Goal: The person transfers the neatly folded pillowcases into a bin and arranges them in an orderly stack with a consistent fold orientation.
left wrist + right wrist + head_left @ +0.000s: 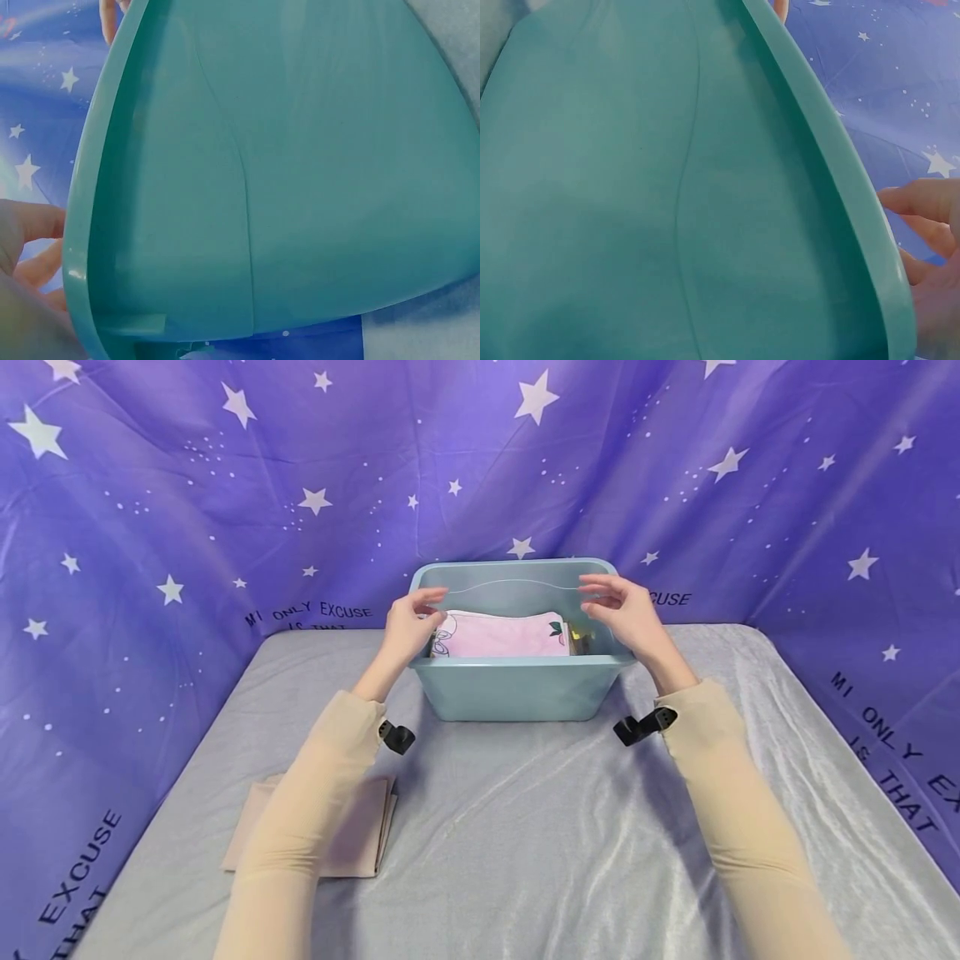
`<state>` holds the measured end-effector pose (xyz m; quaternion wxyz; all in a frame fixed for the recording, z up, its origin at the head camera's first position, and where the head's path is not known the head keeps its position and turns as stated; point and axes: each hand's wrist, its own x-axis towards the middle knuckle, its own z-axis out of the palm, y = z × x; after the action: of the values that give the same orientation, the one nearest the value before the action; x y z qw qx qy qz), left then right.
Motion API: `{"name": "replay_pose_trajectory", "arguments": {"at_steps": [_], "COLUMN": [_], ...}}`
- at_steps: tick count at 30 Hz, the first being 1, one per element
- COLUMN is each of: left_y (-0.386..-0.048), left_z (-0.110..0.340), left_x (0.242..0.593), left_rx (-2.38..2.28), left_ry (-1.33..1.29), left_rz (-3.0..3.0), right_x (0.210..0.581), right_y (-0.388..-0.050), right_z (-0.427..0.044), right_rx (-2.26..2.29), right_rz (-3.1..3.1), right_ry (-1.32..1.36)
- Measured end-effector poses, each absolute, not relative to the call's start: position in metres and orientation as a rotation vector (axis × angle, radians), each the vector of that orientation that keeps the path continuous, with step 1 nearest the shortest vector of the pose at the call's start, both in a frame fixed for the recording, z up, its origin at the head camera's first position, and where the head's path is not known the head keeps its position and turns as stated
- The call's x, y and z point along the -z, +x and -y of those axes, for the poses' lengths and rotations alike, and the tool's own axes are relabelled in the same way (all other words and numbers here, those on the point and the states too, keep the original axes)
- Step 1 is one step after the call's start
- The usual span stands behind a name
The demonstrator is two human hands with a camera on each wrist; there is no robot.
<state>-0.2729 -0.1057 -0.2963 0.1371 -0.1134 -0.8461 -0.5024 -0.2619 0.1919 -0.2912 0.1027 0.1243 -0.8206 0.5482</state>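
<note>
A blue-green plastic bin [517, 692] stands at the far middle of the table. Inside lies a pale pink item [502, 635] with a white edge, dark line drawings and a green leaf print; it looks like folded cloth. My left hand [410, 625] hovers over the bin's left end, its thumb near the pink item's left corner. Over the right end is my right hand [628, 614], fingers extended inward and thumb apart from them. Neither hand shows anything between its fingers. In the wrist views, the bin's wall hides most of the left hand [34, 259] and right hand [930, 232].
A folded pinkish-beige cloth [360, 835] lies at the table's near left, partly hidden under my left forearm. Something small and yellow [579, 640] sits beside the pink item in the bin. A purple star-print curtain [450, 460] hangs close behind the grey-covered table [540, 827].
</note>
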Motion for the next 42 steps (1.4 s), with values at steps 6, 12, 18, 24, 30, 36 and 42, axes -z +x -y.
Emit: {"name": "replay_pose_trajectory", "arguments": {"at_steps": [6,12,18,24,30,36,42], "left_y": [-0.265,-0.260,-0.253,-0.246,-0.235,-0.219,-0.215], "left_z": [0.107,0.109,0.112,0.115,0.117,0.118,0.125], "left_x": [0.296,0.297,0.297,0.297,0.293,0.286,0.294], "left_rx": [1.486,1.497,1.510,1.546,1.610,1.649,1.657], "left_ry": [-0.398,-0.447,-0.457,-0.468,-0.489,-0.507,-0.533], "left_rz": [2.435,2.407,2.395,2.367,2.336,2.301,2.254], "right_x": [0.290,0.290,0.290,0.290,0.291,0.290,0.292], "right_y": [-0.257,-0.252,-0.247,-0.241,-0.235,-0.227,-0.220], "right_z": [-0.191,-0.189,-0.188,-0.186,-0.183,-0.180,-0.176], "right_rx": [-1.615,-1.622,-1.626,-1.641,-1.687,-1.706,-1.683], "right_rz": [2.441,2.434,2.407,2.413,2.418,2.413,2.424], "right_ry": [0.388,0.413,0.456,0.513,0.572,0.635,0.659]}}
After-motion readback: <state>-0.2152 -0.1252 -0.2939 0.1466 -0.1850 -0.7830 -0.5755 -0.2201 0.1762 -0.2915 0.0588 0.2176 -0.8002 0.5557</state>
